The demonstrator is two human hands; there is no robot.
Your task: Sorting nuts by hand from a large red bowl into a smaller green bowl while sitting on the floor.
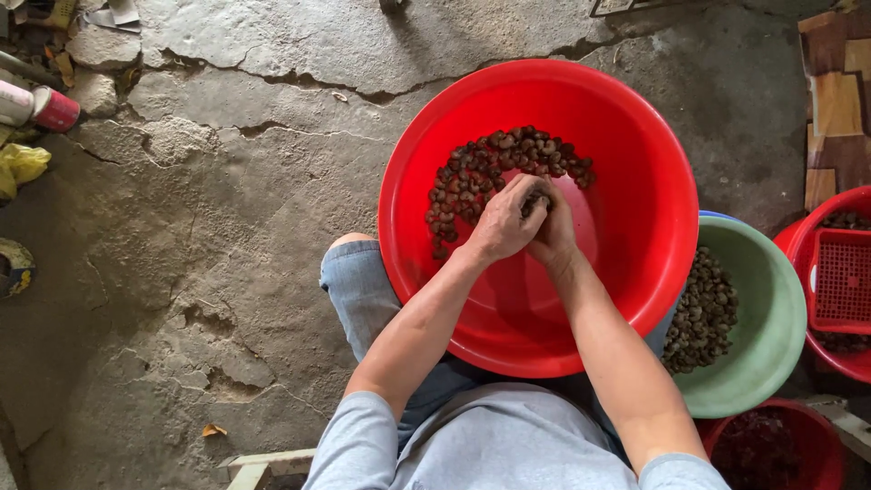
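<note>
We start with the big red basin (pixel 626 136), tilted across our lap, its rim running from twelve o'clock round to six. Inside it a heap of small dark brown nuts (pixel 481 177) lies in a curved band along the upper left of the bowl, from about nine o'clock up to one o'clock as read from the basin's middle. The band's long axis runs lower left to upper right, and its near edge touches our fingers.

Both our hands meet at the middle of the basin. Our left hand (pixel 504 220) is curled over, knuckles up, fingers bent toward the heap at its twelve o'clock. Our right hand (pixel 553 229) presses against it from the three o'clock side, fingers also folded in. Between them we grip what looks like one dark nut (pixel 535 201) from the heap; whether each hand pinches it separately we cannot tell, since the fingers hide it. The left hand lies nearer the bulk of the heap, which spreads to its ten and eleven o'clock.

The nuts look rounded, kidney-like, mottled brown and grey, dull rather than glossy.

At four o'clock from the red basin sits a pale green bowl (pixel 771 318) holding more of the same nuts. Further right a second red tub (pixel 798 238) carries a red slotted basket (pixel 839 277). The floor (pixel 227 227) is cracked grey concrete.
</note>
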